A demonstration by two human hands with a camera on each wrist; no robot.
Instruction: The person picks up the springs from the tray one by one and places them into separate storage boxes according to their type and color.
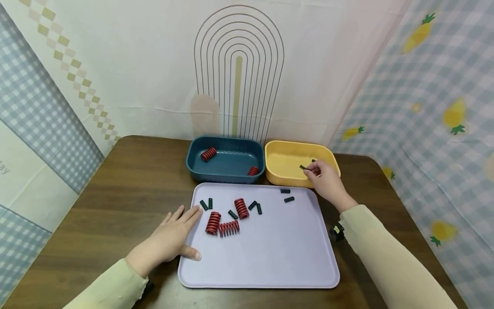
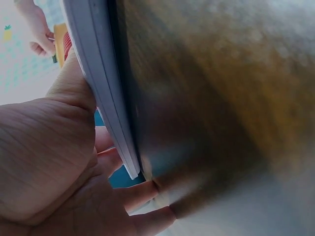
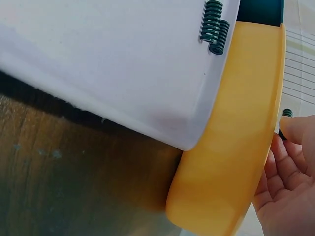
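Over the yellow bin (image 1: 281, 178), my right hand (image 1: 326, 180) pinches a small dark green spring (image 3: 287, 114) between thumb and fingertips. Another small green spring (image 1: 314, 160) shows inside that bin, just past the fingers. My left hand (image 1: 173, 236) lies with fingers spread at the left rim of the pale lilac tray (image 1: 262, 262), thumb on the tray. Close to it on the tray are two green springs (image 1: 210, 203) and a red spring (image 1: 213, 223). Another red spring (image 1: 229, 228) lies on its side beside that one, and a third red spring (image 1: 241, 208) sits farther right.
More small green springs (image 1: 259, 209) lie around the red ones, and two dark springs (image 1: 289, 199) sit near the tray's upper right corner. A dark blue bin (image 1: 225, 177) with two red springs (image 1: 208, 154) stands left of the yellow one. Everything rests on a brown wooden table (image 1: 146, 171).
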